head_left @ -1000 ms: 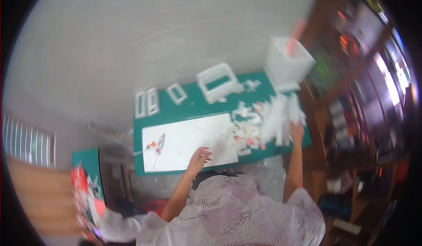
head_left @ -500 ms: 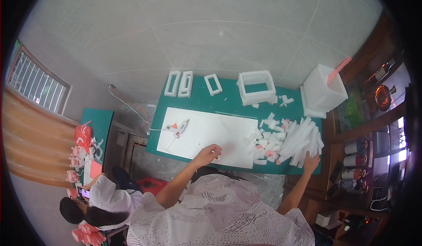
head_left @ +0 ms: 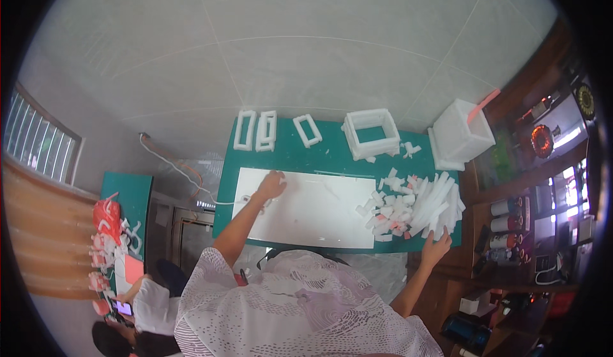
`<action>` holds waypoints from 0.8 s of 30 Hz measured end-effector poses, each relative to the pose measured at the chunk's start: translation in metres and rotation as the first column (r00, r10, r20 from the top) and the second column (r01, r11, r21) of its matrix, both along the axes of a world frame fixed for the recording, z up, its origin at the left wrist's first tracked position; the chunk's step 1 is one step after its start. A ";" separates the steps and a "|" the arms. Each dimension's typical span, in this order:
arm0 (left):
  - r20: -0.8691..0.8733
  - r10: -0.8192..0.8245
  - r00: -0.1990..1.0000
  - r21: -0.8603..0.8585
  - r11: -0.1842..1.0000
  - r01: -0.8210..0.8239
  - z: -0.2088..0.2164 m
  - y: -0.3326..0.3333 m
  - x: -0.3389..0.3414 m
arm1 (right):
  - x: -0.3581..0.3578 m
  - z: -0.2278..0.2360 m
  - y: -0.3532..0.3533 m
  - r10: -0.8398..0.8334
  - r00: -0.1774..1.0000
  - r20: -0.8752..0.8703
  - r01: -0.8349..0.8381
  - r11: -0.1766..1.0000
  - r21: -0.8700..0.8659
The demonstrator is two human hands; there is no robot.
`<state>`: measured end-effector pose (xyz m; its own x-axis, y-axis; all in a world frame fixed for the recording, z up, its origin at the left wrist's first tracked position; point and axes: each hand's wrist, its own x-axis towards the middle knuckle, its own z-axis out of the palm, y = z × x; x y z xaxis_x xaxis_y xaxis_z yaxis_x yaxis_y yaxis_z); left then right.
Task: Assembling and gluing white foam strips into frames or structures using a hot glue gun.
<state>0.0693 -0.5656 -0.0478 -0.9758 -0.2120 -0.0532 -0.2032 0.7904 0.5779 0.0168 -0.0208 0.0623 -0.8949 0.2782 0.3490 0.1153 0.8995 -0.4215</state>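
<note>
My left hand (head_left: 272,185) reaches over the left part of a white board (head_left: 319,220), its fingers curled round a hot glue gun (head_left: 246,199). The hand and wrist hide most of the gun; a little of its pale body and its white cord show beside the wrist. At the table's right front, my right hand (head_left: 437,250) has thumb and fingers closed at the near end of a white foam strip, part of a pile of long strips (head_left: 434,202). Short white and pink foam pieces (head_left: 393,210) lie heaped left of that pile.
White foam frames (head_left: 267,131) and a larger stacked rectangular frame (head_left: 371,150) lie along the green table's (head_left: 306,153) back edge. A tall white foam box (head_left: 458,141) with a pink strip stands back right. Shelves (head_left: 504,229) flank the right; another person (head_left: 153,306) sits left.
My left hand has moved forward and left, from the board's front edge to the glue gun. My right hand has drawn slightly back toward me at the strips. The view has shifted a little.
</note>
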 end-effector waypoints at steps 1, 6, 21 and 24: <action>-0.008 -0.034 0.999 0.005 0.999 0.034 -0.005 -0.012 -0.016 | 0.008 0.003 -0.008 -0.034 0.999 -0.008 0.034 0.999 0.005; 0.064 -0.054 0.996 -0.223 0.972 0.067 -0.053 -0.079 -0.093 | 0.052 0.003 -0.045 0.089 0.992 -0.085 -0.085 0.995 0.048; 0.188 -0.062 0.980 -0.435 0.890 0.140 -0.044 -0.108 -0.140 | 0.184 -0.012 -0.114 -0.100 0.951 0.292 0.142 0.982 -0.124; 0.053 -0.135 0.989 -0.389 0.910 0.145 -0.037 -0.106 -0.138 | 0.186 -0.007 -0.121 -0.088 0.945 0.316 0.132 0.984 -0.121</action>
